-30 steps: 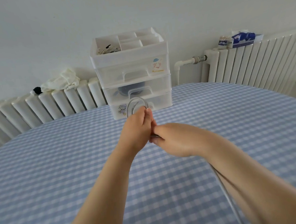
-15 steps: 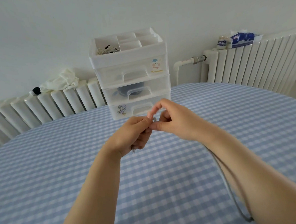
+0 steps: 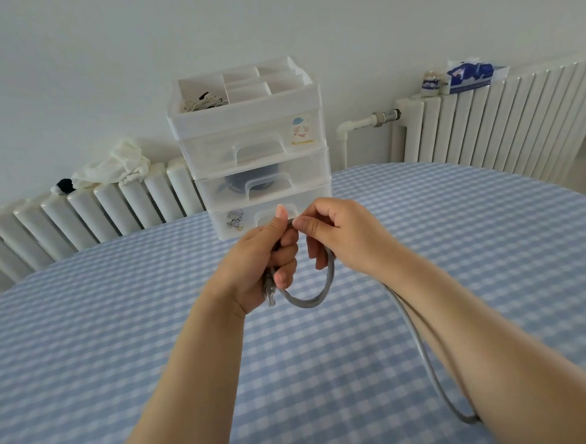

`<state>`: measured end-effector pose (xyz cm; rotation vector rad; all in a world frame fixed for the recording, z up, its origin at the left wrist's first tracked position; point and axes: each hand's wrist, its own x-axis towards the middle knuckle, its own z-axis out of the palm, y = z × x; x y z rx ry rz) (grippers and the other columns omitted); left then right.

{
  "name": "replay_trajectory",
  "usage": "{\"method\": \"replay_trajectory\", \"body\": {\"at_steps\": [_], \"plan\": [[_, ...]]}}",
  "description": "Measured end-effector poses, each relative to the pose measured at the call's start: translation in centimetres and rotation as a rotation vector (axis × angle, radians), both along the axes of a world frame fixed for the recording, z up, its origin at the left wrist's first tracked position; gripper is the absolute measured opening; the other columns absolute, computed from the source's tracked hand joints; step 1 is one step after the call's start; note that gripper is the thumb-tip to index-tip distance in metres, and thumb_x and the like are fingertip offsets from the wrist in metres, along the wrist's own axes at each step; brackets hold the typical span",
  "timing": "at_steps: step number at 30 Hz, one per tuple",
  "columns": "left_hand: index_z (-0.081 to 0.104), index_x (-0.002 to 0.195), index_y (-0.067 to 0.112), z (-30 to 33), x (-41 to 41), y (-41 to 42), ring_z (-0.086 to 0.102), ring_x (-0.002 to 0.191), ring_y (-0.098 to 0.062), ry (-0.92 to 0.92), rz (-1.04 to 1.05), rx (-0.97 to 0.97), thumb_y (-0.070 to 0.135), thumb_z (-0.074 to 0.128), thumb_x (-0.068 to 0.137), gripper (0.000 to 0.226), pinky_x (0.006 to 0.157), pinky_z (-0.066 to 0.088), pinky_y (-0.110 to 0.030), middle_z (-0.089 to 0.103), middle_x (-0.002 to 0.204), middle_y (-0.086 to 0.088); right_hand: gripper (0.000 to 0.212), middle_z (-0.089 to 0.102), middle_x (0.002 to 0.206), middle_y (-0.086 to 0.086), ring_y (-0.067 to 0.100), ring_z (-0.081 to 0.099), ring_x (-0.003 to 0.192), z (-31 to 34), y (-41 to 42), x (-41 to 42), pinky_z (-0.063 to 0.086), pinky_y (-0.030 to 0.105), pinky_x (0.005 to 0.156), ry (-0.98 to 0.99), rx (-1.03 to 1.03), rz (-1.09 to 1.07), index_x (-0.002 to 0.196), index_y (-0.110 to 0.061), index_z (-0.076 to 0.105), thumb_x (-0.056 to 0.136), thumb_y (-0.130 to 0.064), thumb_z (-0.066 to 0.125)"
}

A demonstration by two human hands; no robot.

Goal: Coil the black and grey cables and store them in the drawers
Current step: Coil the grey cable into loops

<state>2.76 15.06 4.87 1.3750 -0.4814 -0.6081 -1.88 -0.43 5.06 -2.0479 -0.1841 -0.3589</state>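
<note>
A grey cable hangs in one small loop between my hands, above the table. My left hand grips the cable, and its plug end sticks out below the fist. My right hand pinches the top of the loop right beside the left thumb. The rest of the cable runs back under my right forearm toward the table's near edge. The white three-drawer unit stands just behind my hands, all drawers closed. A dark coiled thing shows through the middle drawer.
The round table wears a blue checked cloth. The drawer unit's open top tray holds a white cord. White radiators line the wall; a white cloth lies on the left one, a tissue pack on the right one.
The hands turned over: a loop that stood above my left hand now hangs below both hands. My right hand has risen to pinch the cable next to the left thumb.
</note>
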Motion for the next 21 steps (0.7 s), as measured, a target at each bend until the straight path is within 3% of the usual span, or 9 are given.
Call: {"method": "replay_trajectory", "body": {"at_steps": [5, 9, 14, 18, 21], "plan": [[0.053, 0.074, 0.013, -0.4, 0.3, -0.4, 0.023, 0.025, 0.000, 0.218, -0.025, -0.204, 0.039, 0.035, 0.100, 0.041, 0.030, 0.013, -0.014, 0.044, 0.046, 0.006, 0.013, 0.073, 0.080, 0.000, 0.018, 0.070, 0.065, -0.2, -0.6, 0.4, 0.058, 0.030, 0.060, 0.078, 0.135, 0.047, 0.102, -0.018, 0.063, 0.097, -0.027, 0.055], [0.061, 0.083, 0.008, -0.6, 1.1, 0.0, 0.025, 0.024, -0.002, 0.361, 0.122, -0.329, 0.032, 0.037, 0.101, 0.038, 0.027, 0.018, -0.012, 0.037, 0.043, 0.009, 0.027, 0.064, 0.102, -0.012, 0.007, 0.068, 0.071, -0.2, -1.1, 0.0, 0.060, 0.035, 0.068, 0.125, -0.216, -0.031, 0.125, -0.033, 0.051, 0.099, -0.029, 0.049], [0.056, 0.079, 0.010, -1.0, 2.4, 1.0, 0.023, 0.025, -0.004, 0.425, 0.393, -0.413, 0.027, 0.034, 0.103, 0.036, 0.027, 0.020, -0.014, 0.029, 0.037, 0.010, 0.023, 0.066, 0.097, -0.004, 0.015, 0.061, 0.078, 0.5, -2.1, -0.6, 0.053, 0.037, 0.073, 0.140, -0.658, -0.205, 0.120, -0.033, 0.054, 0.099, -0.029, 0.045], [0.046, 0.069, 0.016, -0.3, 2.2, 1.7, 0.023, 0.023, -0.005, 0.432, 0.277, -0.418, 0.030, 0.032, 0.103, 0.039, 0.027, 0.019, -0.014, 0.028, 0.034, 0.011, 0.025, 0.068, 0.096, 0.000, 0.022, 0.061, 0.083, 0.1, -2.6, 0.1, 0.052, 0.038, 0.072, 0.007, -0.727, -0.421, 0.117, -0.028, 0.060, 0.102, -0.024, 0.041], [0.044, 0.066, 0.017, 0.5, 1.5, 1.4, 0.025, 0.022, -0.005, 0.440, 0.176, -0.468, 0.030, 0.033, 0.102, 0.040, 0.026, 0.020, -0.014, 0.028, 0.033, 0.010, 0.026, 0.067, 0.094, 0.002, 0.024, 0.060, 0.082, -0.8, -2.5, 0.5, 0.053, 0.039, 0.072, 0.068, -0.688, -0.462, 0.118, -0.027, 0.060, 0.102, -0.026, 0.039]]}}
